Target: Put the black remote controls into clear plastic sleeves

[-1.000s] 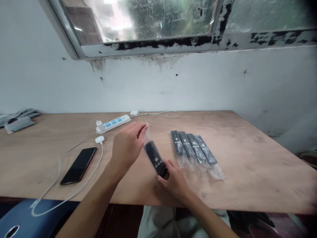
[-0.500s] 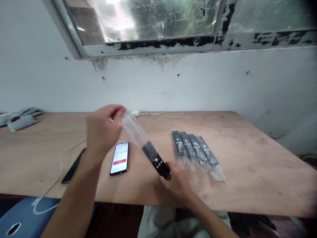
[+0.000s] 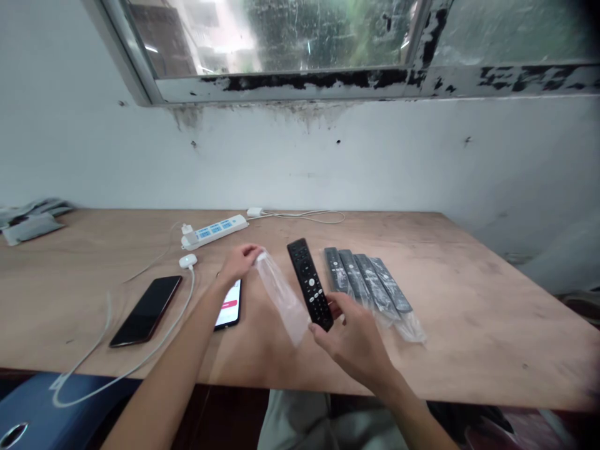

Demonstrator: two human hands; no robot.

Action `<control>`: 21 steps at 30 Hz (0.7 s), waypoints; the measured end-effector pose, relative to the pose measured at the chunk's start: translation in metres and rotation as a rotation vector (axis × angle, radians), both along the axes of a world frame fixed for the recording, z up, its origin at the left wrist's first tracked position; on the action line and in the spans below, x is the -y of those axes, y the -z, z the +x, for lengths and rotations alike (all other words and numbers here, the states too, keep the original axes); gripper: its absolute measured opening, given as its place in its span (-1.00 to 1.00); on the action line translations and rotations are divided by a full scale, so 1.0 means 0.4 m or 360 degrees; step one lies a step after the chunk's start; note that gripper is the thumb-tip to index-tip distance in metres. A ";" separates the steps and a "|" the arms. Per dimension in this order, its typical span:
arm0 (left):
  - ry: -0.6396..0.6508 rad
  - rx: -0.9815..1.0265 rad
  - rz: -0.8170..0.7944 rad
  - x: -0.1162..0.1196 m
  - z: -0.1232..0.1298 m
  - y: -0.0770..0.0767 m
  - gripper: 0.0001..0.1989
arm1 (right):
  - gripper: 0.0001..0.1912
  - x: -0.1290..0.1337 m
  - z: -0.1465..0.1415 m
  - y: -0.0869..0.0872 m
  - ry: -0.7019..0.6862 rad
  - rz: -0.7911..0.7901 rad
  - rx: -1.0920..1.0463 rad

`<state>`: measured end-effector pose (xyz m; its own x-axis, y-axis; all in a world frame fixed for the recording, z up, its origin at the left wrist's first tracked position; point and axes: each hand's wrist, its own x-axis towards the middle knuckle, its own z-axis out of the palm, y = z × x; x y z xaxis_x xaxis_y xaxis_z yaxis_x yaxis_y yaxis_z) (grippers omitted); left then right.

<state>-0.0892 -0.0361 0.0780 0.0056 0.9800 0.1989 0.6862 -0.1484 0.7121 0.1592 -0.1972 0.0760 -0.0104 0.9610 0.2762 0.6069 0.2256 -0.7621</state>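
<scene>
My right hand [image 3: 351,334] grips a black remote control [image 3: 309,282] by its lower end, thumb in front and fingers behind. The remote is bare and tilted, its buttons facing me. Pinched in my left hand [image 3: 240,261] is one end of a clear plastic sleeve [image 3: 284,303], which hangs limp just left of the remote. Right of my right hand, several remotes in plastic sleeves [image 3: 368,281] lie side by side on the wooden table [image 3: 473,312]. A phone with a lit screen [image 3: 229,306] is partly hidden by my left hand and forearm.
A dark-screened phone [image 3: 146,311] lies at the left near a white cable [image 3: 180,322] and a white charger [image 3: 188,261]. Behind my left hand is a white power strip [image 3: 215,231]. Grey plastic packets [image 3: 35,225] sit at the far left, and a blue stool [image 3: 70,412] stands below the table edge.
The remote has come out of the plastic sleeve. My left hand has moved down and right with the sleeve, uncovering the power strip, while my right hand has tilted the remote more upright.
</scene>
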 end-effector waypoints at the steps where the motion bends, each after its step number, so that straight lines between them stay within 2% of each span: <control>1: 0.0093 -0.0051 -0.0074 0.002 0.013 0.026 -0.67 | -0.74 0.001 -0.009 0.005 -0.0023 -0.0058 0.0038; 3: 0.0201 -0.0116 -0.0170 0.007 0.028 0.064 -0.66 | -0.79 0.002 -0.025 0.019 -0.0045 -0.0155 0.0108; 6: 0.0236 -0.0154 -0.0203 0.009 0.030 0.094 -0.67 | -0.83 0.002 -0.045 0.043 -0.0050 -0.0238 0.0209; 16: 0.0225 -0.0374 -0.0195 0.001 0.026 0.129 -0.70 | -0.85 -0.012 -0.095 0.072 -0.0047 -0.0338 0.0596; 21: 0.0192 -0.0516 -0.0173 0.000 0.030 0.143 -0.72 | -0.80 -0.021 -0.127 0.103 -0.0016 -0.0382 0.0677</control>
<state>-0.0771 -0.0359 0.0206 0.1682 0.9838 0.0623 0.8610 -0.1774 0.4767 0.1086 -0.1886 0.0347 -0.0840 0.9963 0.0161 0.8744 0.0815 -0.4782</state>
